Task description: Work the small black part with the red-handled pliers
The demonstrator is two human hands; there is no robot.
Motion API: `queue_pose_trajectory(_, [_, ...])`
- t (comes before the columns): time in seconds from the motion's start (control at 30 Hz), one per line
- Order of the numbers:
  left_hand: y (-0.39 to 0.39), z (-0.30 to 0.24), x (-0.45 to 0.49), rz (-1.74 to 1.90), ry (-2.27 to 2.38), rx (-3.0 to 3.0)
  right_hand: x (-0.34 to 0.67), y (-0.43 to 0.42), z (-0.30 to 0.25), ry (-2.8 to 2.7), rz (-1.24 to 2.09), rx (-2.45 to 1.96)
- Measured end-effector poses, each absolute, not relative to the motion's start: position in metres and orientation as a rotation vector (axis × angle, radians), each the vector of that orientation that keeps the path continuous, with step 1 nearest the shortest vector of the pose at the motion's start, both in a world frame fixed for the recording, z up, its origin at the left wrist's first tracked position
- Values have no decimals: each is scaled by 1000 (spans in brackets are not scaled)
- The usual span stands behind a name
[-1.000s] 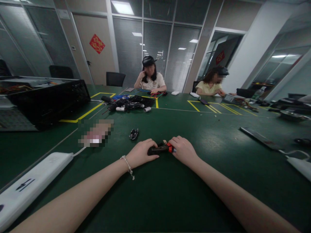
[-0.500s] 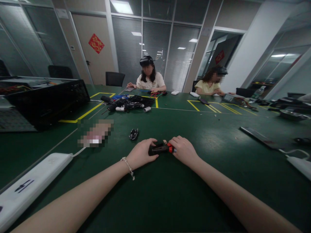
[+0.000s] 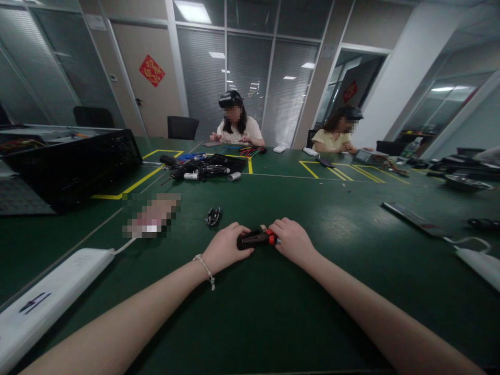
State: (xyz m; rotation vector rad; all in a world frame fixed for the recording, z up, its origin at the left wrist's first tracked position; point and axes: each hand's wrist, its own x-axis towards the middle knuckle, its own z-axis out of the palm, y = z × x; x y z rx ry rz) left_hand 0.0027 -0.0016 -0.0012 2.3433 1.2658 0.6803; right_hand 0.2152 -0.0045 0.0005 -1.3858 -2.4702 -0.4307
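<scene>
Between my two hands, just above or on the green table [image 3: 250,312], is a black-and-red hand tool [image 3: 254,239] lying crosswise. Its black body has a long groove, and a red part with a silver tip shows at its right end. My left hand [image 3: 225,246] closes round the black end, thumb and fingers on either side. Curled fingers of my right hand [image 3: 291,238] grip the red end and partly cover it. A small light-brown piece sticks up from the tool near the right fingertips. Beyond my left hand lies a small black-and-silver object [image 3: 213,216].
To the left are a white power strip [image 3: 58,291], a blurred-out phone [image 3: 154,216] and a black computer case [image 3: 74,172]. Tools and cables [image 3: 199,167] are heaped farther back. A dark phone [image 3: 414,219] lies right. Two people [image 3: 238,130] sit opposite.
The whole view has shifted slightly. My hands keep the same hold on the tool. The person opposite has lifted both hands a little from the table.
</scene>
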Motion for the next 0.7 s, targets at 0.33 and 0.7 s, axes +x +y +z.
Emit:
queue_pose_trajectory(0.33, [-2,3,1,657,1241,2282,215,-6,2,-2463,-421,-1399])
queue_pose_trajectory(0.7, [-1,1,2,676,1195,2311,214,-5,1,-2475,-474,-1398])
